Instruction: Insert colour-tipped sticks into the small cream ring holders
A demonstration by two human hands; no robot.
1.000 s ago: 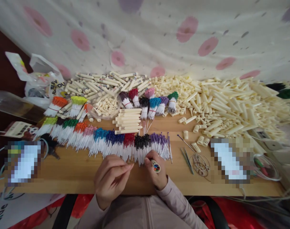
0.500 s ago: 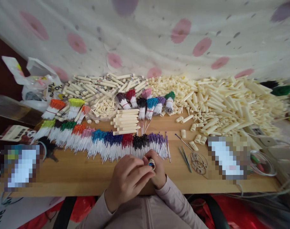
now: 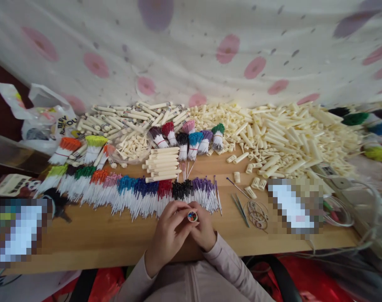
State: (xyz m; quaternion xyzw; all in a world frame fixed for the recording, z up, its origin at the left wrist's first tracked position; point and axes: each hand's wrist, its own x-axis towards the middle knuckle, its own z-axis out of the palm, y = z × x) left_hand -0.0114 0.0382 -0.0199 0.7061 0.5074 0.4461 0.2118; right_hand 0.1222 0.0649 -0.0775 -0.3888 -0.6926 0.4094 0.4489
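Past the far side of my colored refill row (image 3: 140, 195), the biggest thing in sight is a white cloth (image 3: 178, 58) with pink and purple blobs. Next up is the wooden table (image 3: 109, 241) the row sits on. Behind the row and off to its right there's a huge heap of cream plastic parts (image 3: 288, 134), and straight behind it a smaller pile of cream pens (image 3: 115, 117). A crumpled plastic bag (image 3: 48, 121) sits behind its left end, and a pixelated screen (image 3: 293, 205) lies out past its right end. Just behind the row's middle is a neat stack of cream barrels (image 3: 162, 163).

Hands next, both on the row's near side and blocking a few of its white ends. My right hand (image 3: 206, 228) is curled round a cream tube (image 3: 192, 217) and has hold of it. My left hand (image 3: 168, 233) is half curled, fingers and thumb bent in around the tube's open end; can't tell if they're really gripping. So the tube's right between my hands, mouth toward me.

Small stuff: tweezers (image 3: 240, 210) off the row's right end, some rings (image 3: 256, 214) beside them, one loose refill (image 3: 237, 186) too. Tiniest are the colored tips inside the tube.
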